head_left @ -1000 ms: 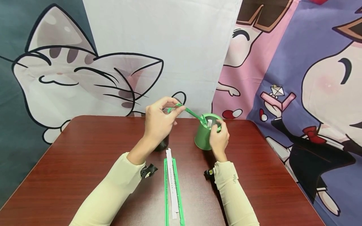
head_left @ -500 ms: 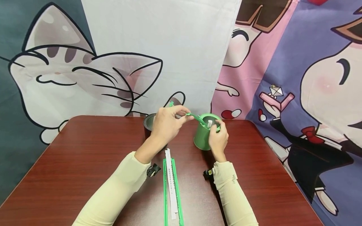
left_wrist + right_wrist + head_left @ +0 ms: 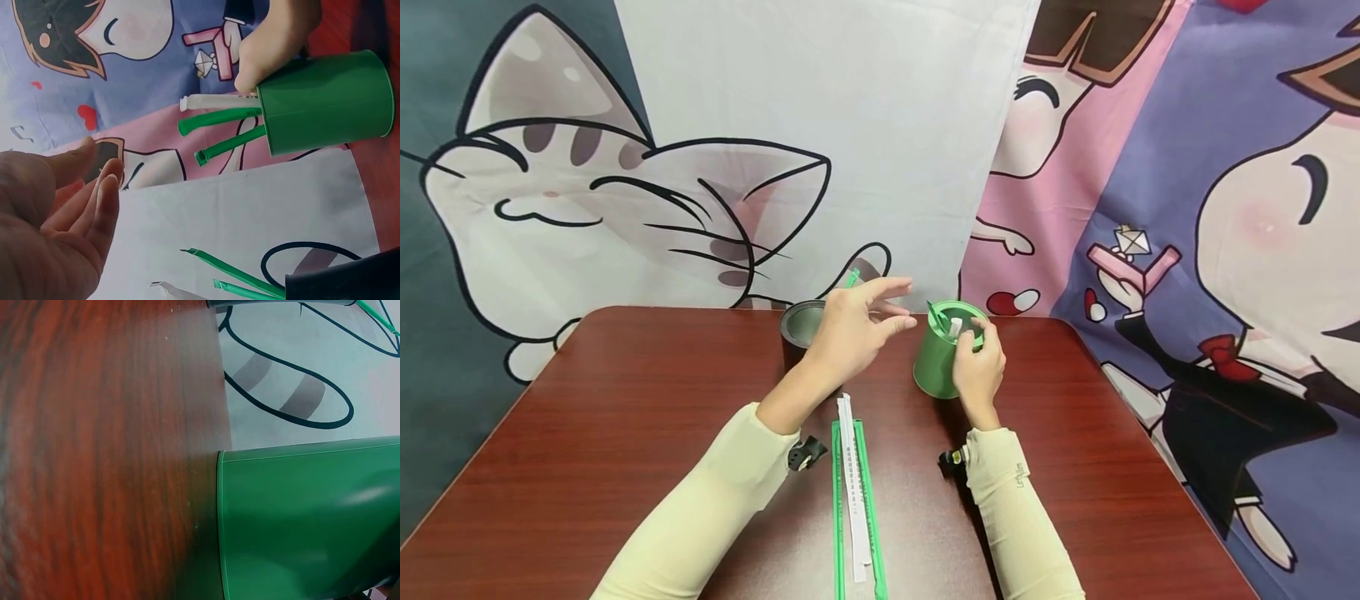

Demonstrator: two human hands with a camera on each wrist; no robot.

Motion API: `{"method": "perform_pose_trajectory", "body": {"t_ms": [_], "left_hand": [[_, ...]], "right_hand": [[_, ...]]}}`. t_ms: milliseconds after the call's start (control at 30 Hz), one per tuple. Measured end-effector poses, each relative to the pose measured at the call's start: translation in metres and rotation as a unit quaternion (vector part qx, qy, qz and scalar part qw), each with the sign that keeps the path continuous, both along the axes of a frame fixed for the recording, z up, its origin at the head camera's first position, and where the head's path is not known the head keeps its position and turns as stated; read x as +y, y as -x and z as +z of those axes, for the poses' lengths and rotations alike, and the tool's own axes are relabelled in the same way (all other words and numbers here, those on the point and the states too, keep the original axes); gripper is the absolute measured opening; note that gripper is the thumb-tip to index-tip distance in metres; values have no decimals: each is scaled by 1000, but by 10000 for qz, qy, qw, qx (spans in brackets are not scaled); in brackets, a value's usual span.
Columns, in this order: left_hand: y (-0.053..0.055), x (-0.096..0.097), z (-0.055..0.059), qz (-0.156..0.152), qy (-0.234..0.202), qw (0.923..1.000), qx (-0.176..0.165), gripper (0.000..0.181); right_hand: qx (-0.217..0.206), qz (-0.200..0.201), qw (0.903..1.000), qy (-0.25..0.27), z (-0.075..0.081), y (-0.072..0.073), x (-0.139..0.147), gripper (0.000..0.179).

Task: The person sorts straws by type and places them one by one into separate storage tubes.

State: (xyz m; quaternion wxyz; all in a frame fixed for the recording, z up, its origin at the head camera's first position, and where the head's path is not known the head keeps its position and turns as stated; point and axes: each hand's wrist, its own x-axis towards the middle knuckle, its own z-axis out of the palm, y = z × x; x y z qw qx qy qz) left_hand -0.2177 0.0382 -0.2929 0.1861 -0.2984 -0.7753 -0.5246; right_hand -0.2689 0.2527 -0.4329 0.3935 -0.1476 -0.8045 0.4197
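Observation:
My left hand hovers between the two cups, thumb and fingers apart, holding nothing. At the right, my right hand grips a green cylindrical cup at its rim. Two slim green wrapped sticks and a white one poke out of that cup in the left wrist view. Behind my left hand stands a black cup, partly hidden. Green sticks and a white stick rise from it. The right wrist view shows the green cup's side close up, with my fingers out of view.
Several long green and white printed stick packets lie lengthwise on the brown table, nearer to me. The table's back edge runs just behind the cups. A cartoon-printed cloth hangs behind it.
My left hand moved right with a green stick, placed its end in the green cup, then let go. The stick now leans inside the cup. My right hand stayed on the cup.

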Motion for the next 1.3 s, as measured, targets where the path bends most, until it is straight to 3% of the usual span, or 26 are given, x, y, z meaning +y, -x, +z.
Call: {"method": "perform_pose_trajectory", "body": {"t_ms": [200,367,533,633,767,933,1100,1300], "left_hand": [[-5,-3,-5,75,146,9998,-103,42],[-10,-5,-17,-30,57,9991,-424,41],[-14,-13,-32,14,356,9963,-781,40],[-14,-21,-45,133,740,9892,-1262,39],[-14,-33,-66,407,1241,9740,-1854,41],[-13,-44,-87,439,1234,9607,-2447,44],[-15,-49,-101,419,1458,9506,-2709,45],[-19,-54,-115,669,1960,9374,-2799,47]], "right_hand": [[-13,-21,10000,-23,0,1,1,27],[-51,-19,10000,-12,0,2,0,26],[-33,27,10000,-7,2,2,1,27],[-25,66,10000,-2,1,3,1,28],[-35,35,10000,0,0,2,1,28],[-14,39,10000,-15,0,1,1,28],[-23,18,10000,1,-1,0,1,27],[3,3,10000,-10,-1,2,1,27]]}}
